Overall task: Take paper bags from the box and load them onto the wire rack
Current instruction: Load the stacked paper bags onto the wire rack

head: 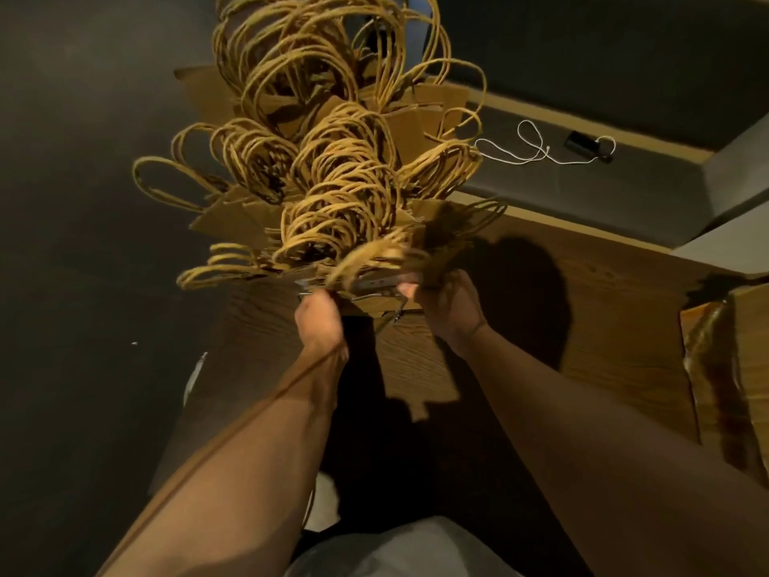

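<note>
Holding both hands up at the near edge of a big stack of paper bags [333,168], arms stretched forward. Left hand [320,322] has fingers curled onto the near lower edge of the stack, gripping at a thin metal wire of the wire rack [306,294] that peeks out just beside its knuckles. Right hand [447,306] is curled onto the same edge on the other side, thumb up against the bags; motion blur there, so exact finger placement is unclear. Bags are brown, packed flat together, their twisted paper handles [341,189] looping out in a dense tangle above and ahead of both hands. Most of the rack is hidden under the bags; only short wire bits show between the hands. Wood-grain counter [603,310] lies below and to the right of the right hand, with the hands' shadow on it. Cardboard box [732,368] sits well to the right of the right hand, flap open, cut off by the frame edge. White string [537,149] and a small black object [580,141] lie on a ledge far ahead and right of the hands.
</note>
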### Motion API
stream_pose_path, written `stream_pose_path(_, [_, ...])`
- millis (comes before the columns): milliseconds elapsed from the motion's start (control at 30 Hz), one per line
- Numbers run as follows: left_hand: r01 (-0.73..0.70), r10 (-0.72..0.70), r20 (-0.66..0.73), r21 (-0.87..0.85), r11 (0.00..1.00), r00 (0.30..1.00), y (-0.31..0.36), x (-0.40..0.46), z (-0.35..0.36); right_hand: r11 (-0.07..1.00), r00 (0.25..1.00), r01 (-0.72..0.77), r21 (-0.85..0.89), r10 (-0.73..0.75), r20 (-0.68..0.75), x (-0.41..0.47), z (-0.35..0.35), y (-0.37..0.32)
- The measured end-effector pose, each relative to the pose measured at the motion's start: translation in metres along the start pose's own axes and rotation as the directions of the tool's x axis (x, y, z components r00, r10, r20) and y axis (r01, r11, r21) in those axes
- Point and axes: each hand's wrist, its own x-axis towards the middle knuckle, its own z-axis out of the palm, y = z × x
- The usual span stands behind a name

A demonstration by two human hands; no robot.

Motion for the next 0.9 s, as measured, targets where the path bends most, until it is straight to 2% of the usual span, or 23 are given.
stream_pose_path(67, [-0.068,0.066,0.078,0.026,0.997,0.995,-0.003,0.001,-0.008,0.990,0.990,-0.043,0.135,0.060,-0.126,-0.006,0.003,-0.001])
stream_pose_path(133, [-0.114,0.107,0.177,0.030,0.993,0.978,-0.010,0.003,-0.016,0.989,0.983,-0.080,0.128,0.099,-0.155,-0.010,0.012,0.002])
stream_pose_path(167, [-0.128,0.110,0.215,0.068,0.990,0.970,-0.014,0.005,-0.021,0.990,0.986,-0.109,0.087,0.118,-0.117,-0.009,0.018,0.004])
stream_pose_path(233, [-0.137,0.097,0.260,0.139,0.981,0.961,-0.020,0.009,-0.034,0.980,0.991,-0.131,-0.149,0.131,-0.009,-0.007,0.028,0.008])
stream_pose_path(267, [-0.141,0.084,0.267,0.201,0.969,0.960,-0.021,0.011,-0.039,0.955,0.990,-0.134,-0.265,0.139,-0.003,-0.005,0.030,0.007])
stream_pose_path(333, [-0.112,0.018,0.269,0.336,0.935,0.963,-0.018,0.012,-0.050,0.936,0.992,-0.128,-0.328,0.120,-0.043,0.000,0.029,0.001])
stream_pose_path(400, [-0.085,-0.007,0.261,0.337,0.938,0.965,-0.011,0.009,-0.060,0.907,0.991,-0.131,-0.401,0.126,-0.038,0.001,0.028,-0.005])
stream_pose_path(433, [-0.103,0.021,0.244,0.328,0.939,0.969,-0.006,0.009,-0.065,0.907,0.996,-0.090,-0.412,0.080,-0.042,-0.002,0.027,-0.006])
stream_pose_path(533, [-0.247,0.192,0.182,0.360,0.899,0.964,0.012,0.014,-0.086,0.934,1.000,-0.017,-0.357,0.007,-0.029,-0.011,0.036,-0.009])
stream_pose_path(600, [-0.323,0.239,0.255,0.366,0.873,0.937,0.023,0.018,-0.089,0.988,0.994,-0.072,-0.135,0.060,-0.089,-0.012,0.042,-0.011])
stream_pose_path(633, [-0.341,0.226,0.310,0.391,0.855,0.923,0.028,0.014,-0.086,0.991,0.989,-0.100,-0.089,0.090,-0.115,-0.012,0.045,-0.012])
stream_pose_path(700, [-0.360,0.194,0.379,0.437,0.824,0.905,0.034,0.008,-0.075,0.984,0.989,-0.121,-0.128,0.108,-0.105,-0.014,0.046,-0.013])
stream_pose_path(900, [-0.289,0.127,0.346,0.471,0.833,0.930,0.034,0.016,-0.072,0.982,0.987,-0.128,-0.136,0.114,-0.111,-0.014,0.048,-0.014])
